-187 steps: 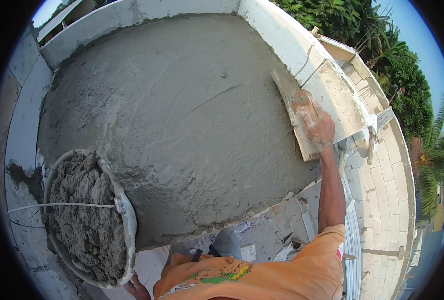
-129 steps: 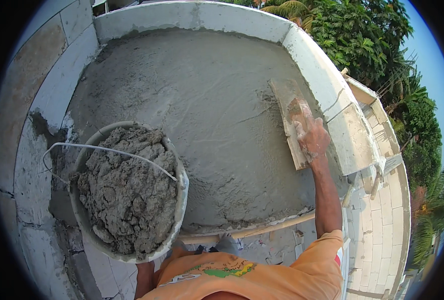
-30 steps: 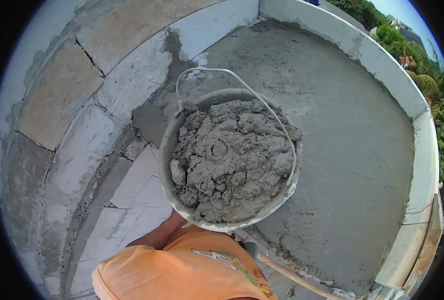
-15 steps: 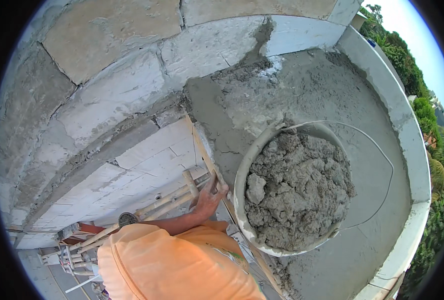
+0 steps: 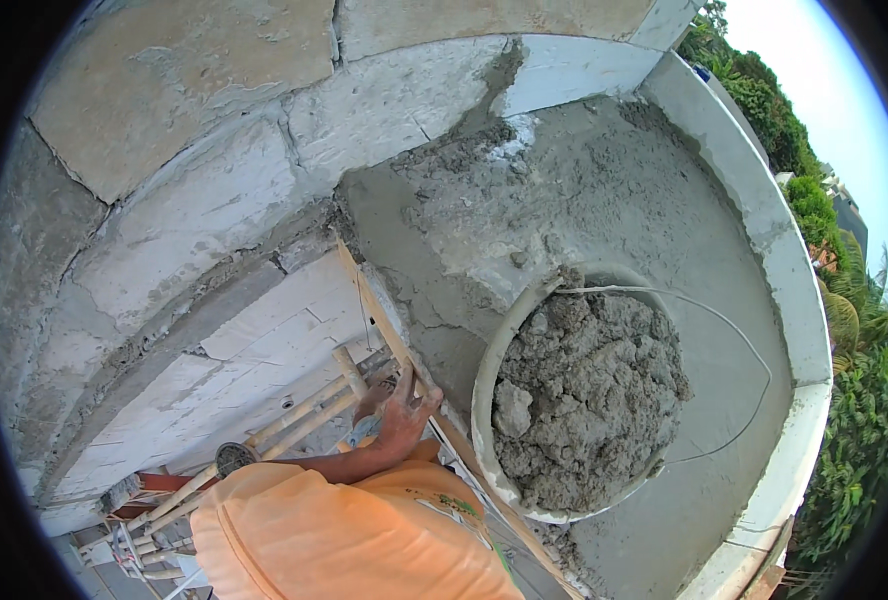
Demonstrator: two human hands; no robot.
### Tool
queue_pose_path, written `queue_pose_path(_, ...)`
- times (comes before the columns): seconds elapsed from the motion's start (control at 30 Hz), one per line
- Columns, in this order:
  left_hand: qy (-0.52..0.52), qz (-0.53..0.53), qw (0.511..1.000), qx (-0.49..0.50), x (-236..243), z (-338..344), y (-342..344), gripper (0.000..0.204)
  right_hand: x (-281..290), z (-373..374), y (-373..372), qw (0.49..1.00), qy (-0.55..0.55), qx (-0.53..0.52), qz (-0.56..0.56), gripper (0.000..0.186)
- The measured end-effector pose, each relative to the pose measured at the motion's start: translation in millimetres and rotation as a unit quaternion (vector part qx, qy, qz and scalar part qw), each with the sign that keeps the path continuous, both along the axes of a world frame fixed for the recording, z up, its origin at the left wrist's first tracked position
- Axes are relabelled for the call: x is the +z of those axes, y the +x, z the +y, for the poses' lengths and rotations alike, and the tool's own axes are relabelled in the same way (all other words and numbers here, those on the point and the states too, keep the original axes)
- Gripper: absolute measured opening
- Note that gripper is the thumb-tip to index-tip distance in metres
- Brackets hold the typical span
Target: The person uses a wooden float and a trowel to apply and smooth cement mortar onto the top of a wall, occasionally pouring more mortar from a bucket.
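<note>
The left hand [image 5: 401,415] rests spread on the wooden strip [image 5: 404,345] beside the mortar bucket [image 5: 579,400]; the right hand's grip cannot be told.

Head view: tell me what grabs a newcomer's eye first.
A round grey bucket heaped with lumpy wet mortar sits on the freshly screeded grey cement slab, right of centre. Lower centre, a mortar-smeared hand rests on the long wooden edge batten, beside the pale block wall.
</note>
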State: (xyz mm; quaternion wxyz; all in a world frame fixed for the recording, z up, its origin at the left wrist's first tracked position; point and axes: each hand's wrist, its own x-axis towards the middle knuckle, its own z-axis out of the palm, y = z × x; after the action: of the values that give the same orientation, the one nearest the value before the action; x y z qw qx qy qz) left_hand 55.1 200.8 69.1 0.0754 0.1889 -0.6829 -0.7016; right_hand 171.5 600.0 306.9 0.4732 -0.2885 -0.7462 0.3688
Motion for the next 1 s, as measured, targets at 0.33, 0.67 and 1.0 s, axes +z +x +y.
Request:
queue_pose_path(0.33, 0.091, -0.012, 0.995, -0.037, 15.8, -7.3, -2.1, 0.095, 19.7, -111.4, -101.4, 0.959, -0.021, 0.281, 0.028, 0.059)
queue_pose_path(0.67, -0.017, -0.042, 0.998, -0.043, -9.0, -11.3, 6.2, 0.103, 22.5, -139.8, -155.5, 0.855, -0.140, 0.497, -0.037, 0.044)
queue_pose_path(1.0, -0.083, -0.057, 0.992, -0.069, -8.9, -17.4, 5.4, 0.101, 37.2, -162.4, -189.2, 0.880, -0.228, 0.417, -0.026, 0.022)
